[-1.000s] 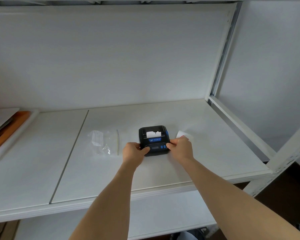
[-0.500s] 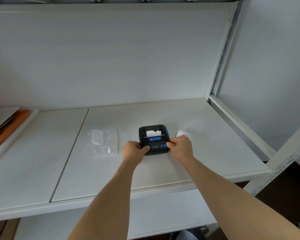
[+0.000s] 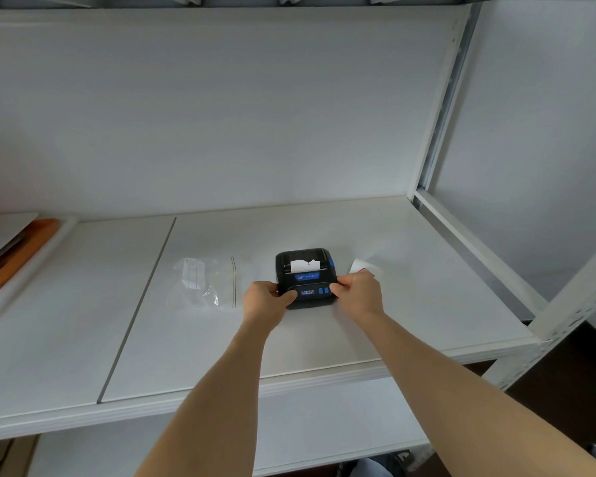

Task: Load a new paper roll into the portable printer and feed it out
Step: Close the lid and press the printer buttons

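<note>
Little has moved since the earlier frames: both hands stay on the printer, and the view has only drifted slightly. Filling most of the frame, the white shelf [image 3: 324, 339] carries everything, with a seam running down its left part. At the far left edge of the frame lies an orange-edged stack [image 3: 18, 253], blurred and hard to identify. Left of centre a clear plastic bag [image 3: 203, 282] lies flat on the shelf, just beside the left hand. At the centre sits the black portable printer [image 3: 305, 278] with blue buttons and a small lit display on its front. The left hand [image 3: 264, 299] grips its lower left corner, thumb curled onto the front panel. The right hand [image 3: 358, 294] grips the lower right corner, thumb next to the blue buttons. White paper [image 3: 305, 265] sticks out of the slot on the printer's top. Behind the right hand, a small white slip [image 3: 360, 266] with a red edge lies on the shelf.
</note>
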